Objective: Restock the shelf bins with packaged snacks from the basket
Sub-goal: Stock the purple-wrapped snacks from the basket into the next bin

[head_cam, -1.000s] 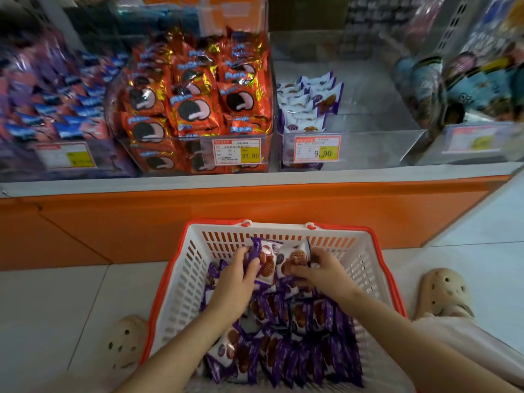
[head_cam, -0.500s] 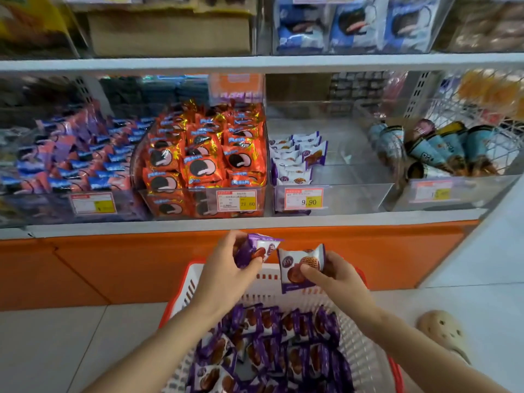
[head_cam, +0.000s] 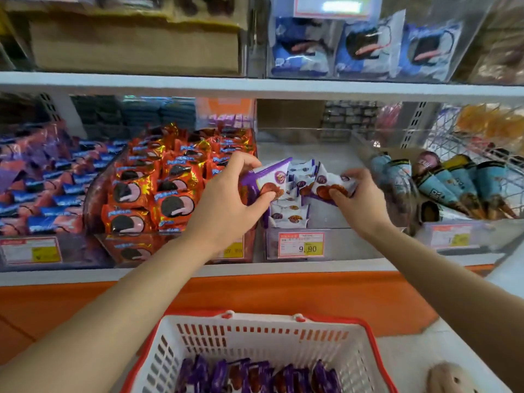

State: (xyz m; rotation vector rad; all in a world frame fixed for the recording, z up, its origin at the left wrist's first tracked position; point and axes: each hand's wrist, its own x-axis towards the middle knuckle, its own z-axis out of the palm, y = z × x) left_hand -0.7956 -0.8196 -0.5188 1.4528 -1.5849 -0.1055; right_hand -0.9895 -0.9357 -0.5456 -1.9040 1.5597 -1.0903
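Observation:
A white basket with a red rim (head_cam: 255,333) stands on the floor below the shelf, with several purple snack packets (head_cam: 255,375) in it. My left hand (head_cam: 226,199) grips purple-and-white snack packets (head_cam: 269,177) over the left side of a clear shelf bin (head_cam: 340,242). My right hand (head_cam: 360,202) holds another such packet (head_cam: 331,185) above the same bin. A short row of matching packets (head_cam: 289,214) lies in the bin's left part, and its right part is bare. A price tag (head_cam: 301,244) reading 9.90 sits on the bin's front.
An adjacent bin to the left is full of orange cookie packs (head_cam: 158,191); further left lie blue and purple packs (head_cam: 42,188). Cone snacks (head_cam: 453,182) fill the bin on the right. An upper shelf edge (head_cam: 255,87) runs above, with blue packs (head_cam: 365,49) on it. A beige clog (head_cam: 450,378) sits by the basket.
Both hands have risen from the basket with packets and reached forward into the clear shelf bin. The view has tilted up from the basket toward the shelves.

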